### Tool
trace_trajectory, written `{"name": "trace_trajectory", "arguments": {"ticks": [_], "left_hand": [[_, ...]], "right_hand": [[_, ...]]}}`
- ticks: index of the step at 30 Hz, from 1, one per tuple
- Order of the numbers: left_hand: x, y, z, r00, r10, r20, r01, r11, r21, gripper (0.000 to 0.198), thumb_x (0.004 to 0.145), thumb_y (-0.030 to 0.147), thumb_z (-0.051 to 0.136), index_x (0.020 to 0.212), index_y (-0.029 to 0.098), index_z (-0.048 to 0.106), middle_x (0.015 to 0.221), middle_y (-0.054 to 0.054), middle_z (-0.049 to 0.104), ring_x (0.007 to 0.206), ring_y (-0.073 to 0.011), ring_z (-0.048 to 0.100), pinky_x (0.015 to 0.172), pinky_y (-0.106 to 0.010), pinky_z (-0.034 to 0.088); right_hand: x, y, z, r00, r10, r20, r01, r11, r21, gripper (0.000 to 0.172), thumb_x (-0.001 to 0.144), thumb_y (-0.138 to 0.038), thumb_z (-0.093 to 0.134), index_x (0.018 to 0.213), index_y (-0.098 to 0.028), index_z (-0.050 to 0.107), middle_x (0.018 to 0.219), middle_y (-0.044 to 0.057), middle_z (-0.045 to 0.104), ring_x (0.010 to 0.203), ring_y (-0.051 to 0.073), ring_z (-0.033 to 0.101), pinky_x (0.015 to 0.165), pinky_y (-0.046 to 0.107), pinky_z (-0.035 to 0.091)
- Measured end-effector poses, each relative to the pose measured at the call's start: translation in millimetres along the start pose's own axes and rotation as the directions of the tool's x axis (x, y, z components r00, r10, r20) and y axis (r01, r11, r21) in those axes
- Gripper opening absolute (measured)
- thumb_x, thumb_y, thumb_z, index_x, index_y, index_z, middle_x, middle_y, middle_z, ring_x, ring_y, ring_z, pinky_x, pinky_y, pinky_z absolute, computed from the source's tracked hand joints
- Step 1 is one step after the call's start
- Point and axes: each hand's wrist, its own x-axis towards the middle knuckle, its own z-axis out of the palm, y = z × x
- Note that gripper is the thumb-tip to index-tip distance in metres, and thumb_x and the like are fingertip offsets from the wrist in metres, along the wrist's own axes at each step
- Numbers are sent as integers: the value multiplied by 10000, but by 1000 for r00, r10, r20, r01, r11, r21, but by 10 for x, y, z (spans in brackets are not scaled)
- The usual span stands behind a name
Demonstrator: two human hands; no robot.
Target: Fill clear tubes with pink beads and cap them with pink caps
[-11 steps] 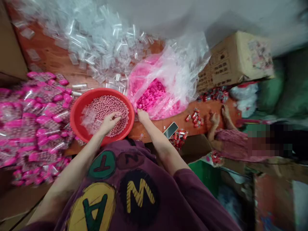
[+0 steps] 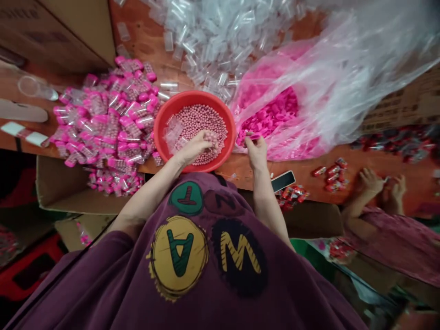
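Note:
A red plastic bowl [image 2: 158,129] holds many pink beads [image 2: 202,117], with some clear containers [image 2: 174,133] lying on them at its left side. Over the beads, my left hand [image 2: 197,145] is closed on what looks like a small clear container [image 2: 211,136] with pink beads in it. To the right of the bowl, my right hand [image 2: 257,151] pinches a bright pink plastic cap [image 2: 253,136] at the edge of an open pink plastic bag [image 2: 305,144]. Loose pink caps [image 2: 271,112] fill the bag's mouth.
Filled bead containers with pink caps [image 2: 113,119] pile up left of the bowl. Empty clear containers [image 2: 223,32] spread behind it. A phone [image 2: 283,181] lies at the table's front edge, near small red items [image 2: 293,196]. At the right, another person's hands [image 2: 373,181] work.
My view has swung left, so the table items sit further right. My right hand has drawn back a little from the bag and now shows a pink cap. The left hand stays over the beads.

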Motion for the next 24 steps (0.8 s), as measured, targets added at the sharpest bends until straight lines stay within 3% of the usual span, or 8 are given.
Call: {"name": "trace_trajectory", "arguments": {"ticks": [2, 6, 9, 14, 19, 22, 24], "left_hand": [[-28, 25, 2, 999, -50, 1, 50, 997, -62, 189, 904, 218, 644, 1067, 212, 549, 920, -20, 717, 823, -174, 733, 721, -272, 524], [-52, 36, 6, 997, -75, -28, 73, 994, -78, 110, 1037, 303, 574, 1054, 195, 585, 877, -38, 726, 750, -163, 709, 646, -249, 481], [-64, 23, -9, 998, -61, -30, 59, 997, -53, 137, 1040, 317, 643, 1043, 182, 621, 854, -24, 717, 674, -136, 672, 615, -241, 451], [-93, 16, -72, 994, -101, -35, 100, 995, -19, 127, 1018, 285, 705, 1073, 172, 684, 870, -16, 728, 686, -123, 683, 625, -237, 456], [-118, 15, -111, 994, -105, -5, 105, 993, -46, 124, 958, 262, 768, 1003, 170, 699, 885, -5, 720, 724, -115, 679, 666, -235, 484], [-133, -3, -123, 998, -67, 18, 68, 997, -48, 232, 896, 321, 859, 994, 171, 711, 923, -6, 730, 758, -103, 662, 705, -236, 494], [-136, -24, -134, 999, -31, 13, 32, 999, -14, 344, 839, 403, 924, 988, 176, 714, 865, 15, 696, 699, -84, 606, 658, -229, 441]], "right_hand": [[-107, -181, 129, 997, 62, 51, -72, 967, 246, 376, 824, -527, 894, 1034, -269, 718, 877, -45, 754, 750, 139, 690, 798, 310, 640], [-246, -582, 492, 987, 52, 153, -109, 913, 394, 480, 801, -637, 954, 1031, -281, 728, 945, -17, 811, 802, 143, 755, 810, 312, 688], [-246, -644, 697, 987, -9, 158, -44, 944, 328, 610, 842, -696, 923, 1246, -298, 700, 992, 0, 816, 807, 162, 776, 810, 356, 713], [-196, -400, 795, 966, -151, 212, 124, 983, 138, 805, 902, -777, 824, 1520, -340, 549, 1219, 51, 797, 1050, 241, 801, 939, 509, 728], [-161, -298, 770, 938, -192, 290, 207, 978, -24, 813, 972, -803, 710, 1615, -352, 498, 1419, 83, 726, 1268, 283, 729, 1061, 561, 689], [-182, -401, 751, 940, -180, 290, 218, 970, -104, 786, 990, -808, 679, 1607, -348, 520, 1346, 83, 738, 1206, 283, 732, 1042, 563, 678], [-218, -516, 726, 938, -193, 290, 249, 953, -173, 704, 988, -792, 691, 1512, -326, 626, 1309, 85, 738, 1121, 266, 736, 1032, 546, 673]]}}
